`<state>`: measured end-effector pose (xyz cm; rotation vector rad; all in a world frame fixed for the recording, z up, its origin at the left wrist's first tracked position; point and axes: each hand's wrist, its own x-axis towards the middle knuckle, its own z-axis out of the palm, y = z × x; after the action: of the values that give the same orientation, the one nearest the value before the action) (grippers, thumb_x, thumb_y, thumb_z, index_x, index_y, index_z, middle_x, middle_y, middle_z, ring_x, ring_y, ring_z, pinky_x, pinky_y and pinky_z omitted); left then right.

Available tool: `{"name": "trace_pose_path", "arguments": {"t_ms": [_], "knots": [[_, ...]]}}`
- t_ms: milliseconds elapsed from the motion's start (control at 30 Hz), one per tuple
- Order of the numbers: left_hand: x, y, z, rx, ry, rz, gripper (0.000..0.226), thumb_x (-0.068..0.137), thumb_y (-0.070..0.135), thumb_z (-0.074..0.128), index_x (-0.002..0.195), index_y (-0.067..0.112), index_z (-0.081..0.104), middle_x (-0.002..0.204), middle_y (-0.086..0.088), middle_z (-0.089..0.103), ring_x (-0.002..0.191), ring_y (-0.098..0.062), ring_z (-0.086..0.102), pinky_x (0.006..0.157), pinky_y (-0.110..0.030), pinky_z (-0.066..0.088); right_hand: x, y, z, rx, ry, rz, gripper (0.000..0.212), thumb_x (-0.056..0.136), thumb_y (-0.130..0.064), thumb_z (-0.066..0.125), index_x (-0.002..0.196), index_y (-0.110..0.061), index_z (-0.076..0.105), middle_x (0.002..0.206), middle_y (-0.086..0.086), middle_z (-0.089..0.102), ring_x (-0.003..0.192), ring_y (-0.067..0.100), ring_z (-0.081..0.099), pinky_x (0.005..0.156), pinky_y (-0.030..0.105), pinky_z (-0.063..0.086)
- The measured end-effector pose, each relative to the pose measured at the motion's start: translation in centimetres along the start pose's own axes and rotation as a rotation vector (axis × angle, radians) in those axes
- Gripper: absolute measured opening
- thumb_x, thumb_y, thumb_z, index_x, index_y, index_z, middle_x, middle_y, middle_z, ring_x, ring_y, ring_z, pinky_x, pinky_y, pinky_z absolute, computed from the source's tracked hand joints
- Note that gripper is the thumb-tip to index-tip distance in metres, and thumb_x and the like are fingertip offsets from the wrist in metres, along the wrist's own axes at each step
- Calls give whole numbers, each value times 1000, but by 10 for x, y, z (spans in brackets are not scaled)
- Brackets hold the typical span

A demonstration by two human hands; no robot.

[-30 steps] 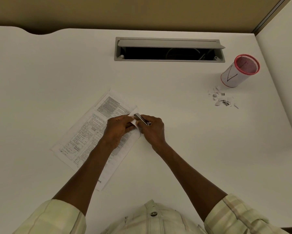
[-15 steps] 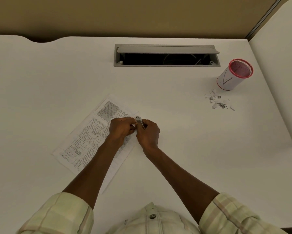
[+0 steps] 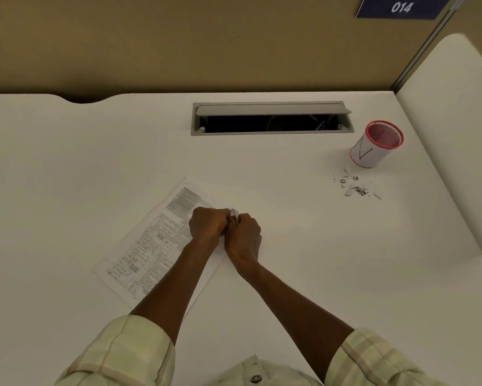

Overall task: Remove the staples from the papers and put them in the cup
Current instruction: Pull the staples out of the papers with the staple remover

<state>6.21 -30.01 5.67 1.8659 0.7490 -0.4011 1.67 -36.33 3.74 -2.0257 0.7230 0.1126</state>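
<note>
Both hands' fingers are curled together over the papers' (image 3: 150,246) far right corner: the left hand (image 3: 209,227) seems to pin the sheets so they stay put, while the right hand (image 3: 244,236) grips a slim metal tool (image 3: 234,212), likely prying a staple hidden beneath them. Far right of the fingers stands the cup (image 3: 373,147), with loose staples and scraps (image 3: 354,185) just before it; nothing lies between.
</note>
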Motion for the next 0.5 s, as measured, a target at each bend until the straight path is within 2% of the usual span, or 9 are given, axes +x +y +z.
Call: {"name": "trace_pose_path", "arguments": {"t_ms": [133, 300, 500], "knots": [[-1, 3, 1, 51, -9, 42, 26, 73, 22, 75, 55, 7, 61, 58, -6, 66, 59, -22, 64, 68, -33, 55, 1, -1, -7, -46, -11, -15, 18, 95, -21, 40, 80, -16, 48, 94, 12, 64, 77, 22, 52, 67, 33, 36], [-3, 3, 5, 91, -19, 80, 23, 75, 20, 72, 66, -1, 68, 68, -14, 71, 63, -24, 66, 72, -36, 55, 1, -3, -13, -59, -7, -9, 17, 95, -21, 41, 85, -14, 52, 98, 12, 64, 84, 27, 59, 66, 33, 37], [-8, 2, 10, 110, 18, 90, 27, 76, 26, 73, 66, 3, 67, 70, -11, 71, 65, -24, 66, 71, -36, 55, -4, -4, -19, -224, -19, -140, 19, 96, -11, 38, 106, -6, 54, 106, 10, 58, 88, 27, 57, 69, 30, 35]]}}
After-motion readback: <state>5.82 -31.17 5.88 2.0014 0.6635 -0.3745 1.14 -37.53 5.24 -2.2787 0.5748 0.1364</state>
